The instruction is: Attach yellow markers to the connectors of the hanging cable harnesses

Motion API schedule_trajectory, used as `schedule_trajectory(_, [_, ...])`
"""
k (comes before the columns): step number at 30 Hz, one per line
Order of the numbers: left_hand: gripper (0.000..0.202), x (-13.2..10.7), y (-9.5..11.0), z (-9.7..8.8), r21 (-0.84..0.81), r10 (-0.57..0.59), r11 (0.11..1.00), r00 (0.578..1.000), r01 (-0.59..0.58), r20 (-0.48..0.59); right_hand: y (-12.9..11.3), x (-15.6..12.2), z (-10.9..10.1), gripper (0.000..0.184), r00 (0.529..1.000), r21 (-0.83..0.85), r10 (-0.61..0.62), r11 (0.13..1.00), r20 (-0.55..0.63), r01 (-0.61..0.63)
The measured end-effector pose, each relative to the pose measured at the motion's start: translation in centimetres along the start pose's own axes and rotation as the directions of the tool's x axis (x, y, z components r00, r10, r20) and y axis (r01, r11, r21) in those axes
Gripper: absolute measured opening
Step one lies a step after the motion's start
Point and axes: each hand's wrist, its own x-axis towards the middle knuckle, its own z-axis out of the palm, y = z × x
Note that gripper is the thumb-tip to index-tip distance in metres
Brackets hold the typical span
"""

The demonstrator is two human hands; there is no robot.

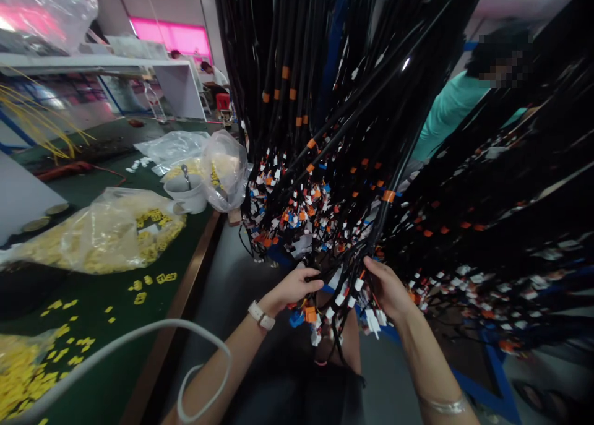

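Observation:
Several black-sleeved wire harnesses [385, 210] hang down in front of me, ending in loose branches with small white, orange and blue connectors. My left hand [296, 287], with a watch at the wrist, is closed around some of the branches from the left. Below its fingers dangle an orange connector [310, 315] and a blue connector [296, 319]. On the other side, my right hand [390, 289] grips the harness branches near where they fan out, its thumb on top and its other fingers mostly hidden behind the wires. White connectors [359, 284] hang between the two hands.
Left stands a green-topped table [185, 252] with bags of yellow parts [106, 233], scattered yellow pieces and a white cup [188, 193]. A white cable [185, 323] arcs across the lower left. More harnesses hang right, beside a person in a teal shirt [445, 112]. A blue frame [482, 388] stands low right.

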Motion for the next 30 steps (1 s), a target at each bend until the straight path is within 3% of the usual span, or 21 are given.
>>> schedule_trajectory(3, [0.025, 0.8, -0.4, -0.1, 0.302, 0.195, 0.941, 0.973, -0.149, -0.126, 0.1, -0.4, -0.2, 0.03, 0.999, -0.004, 0.051, 0.999, 0.01, -0.051])
schedule_trajectory(7, [0.024, 1.2, -0.7, 0.2, 0.577, 0.311, 0.805, 0.926, -0.139, -0.211, 0.5, -0.4, -0.1, 0.041, 0.997, -0.098, 0.067, 0.993, -0.039, -0.07])
schedule_trajectory(11, [0.024, 0.7, 0.0, 0.7, 0.652, 0.362, 0.748, 0.9, -0.124, -0.244, 0.8, -0.4, 0.6, 0.043, 0.996, -0.046, 0.084, 0.995, -0.027, -0.085])
schedule_trajectory(16, [0.017, -1.0, 2.4, 2.3, 0.709, 0.57, 0.664, 0.775, -0.238, -0.274, 1.4, 0.0, 1.5, 0.032, 0.991, 0.124, 0.12, 0.986, -0.053, -0.113])
schedule_trajectory(20, [0.013, -3.0, 3.6, 4.3, 0.721, 0.663, 0.621, 0.697, -0.306, -0.275, 1.6, 1.0, 2.1, 0.027, 0.978, 0.274, 0.171, 0.952, -0.116, -0.134])
schedule_trajectory(22, [0.011, -3.9, 3.5, 5.1, 0.755, 0.691, 0.549, 0.702, -0.358, -0.17, 1.4, 1.4, 2.5, 0.026, 0.97, 0.321, 0.209, 0.934, -0.127, -0.159])
schedule_trajectory(26, [0.02, -4.7, 2.5, 6.0, 0.81, 0.631, 0.379, 0.765, -0.448, 0.128, 1.1, 1.2, 3.4, 0.025, 0.958, 0.353, 0.262, 0.913, -0.118, -0.206])
schedule_trajectory(30, [0.029, -4.6, 2.0, 6.5, 0.894, 0.629, 0.255, 0.765, -0.367, 0.135, 1.3, 0.9, 4.1, 0.026, 0.951, 0.305, 0.271, 0.927, -0.147, -0.217])
